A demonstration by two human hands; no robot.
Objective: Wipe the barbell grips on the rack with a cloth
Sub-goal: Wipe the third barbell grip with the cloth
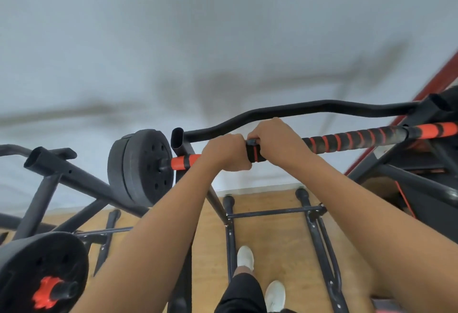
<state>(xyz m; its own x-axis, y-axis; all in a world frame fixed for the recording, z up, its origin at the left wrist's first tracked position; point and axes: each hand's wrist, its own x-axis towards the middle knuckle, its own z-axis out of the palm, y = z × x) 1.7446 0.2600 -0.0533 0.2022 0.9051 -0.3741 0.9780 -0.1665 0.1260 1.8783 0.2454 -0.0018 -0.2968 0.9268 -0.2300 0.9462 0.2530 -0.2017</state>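
A barbell [347,138] with orange and black spiral grips lies across the black rack [182,139]. Black weight plates [141,166] sit on its left end. My left hand [226,151] is curled round the bar just right of the orange end section. My right hand [275,139] is curled round the bar beside it. Between the two hands a black piece with an orange stripe [254,153] wraps the bar; I cannot tell whether it is the cloth or part of the grip.
A curved black bar [309,107] runs behind the barbell. A second rack [49,161] stands at the left, with another plate and orange collar [44,288] at lower left. Below are the rack's base bars [275,212], wooden floor and my white shoes [245,258].
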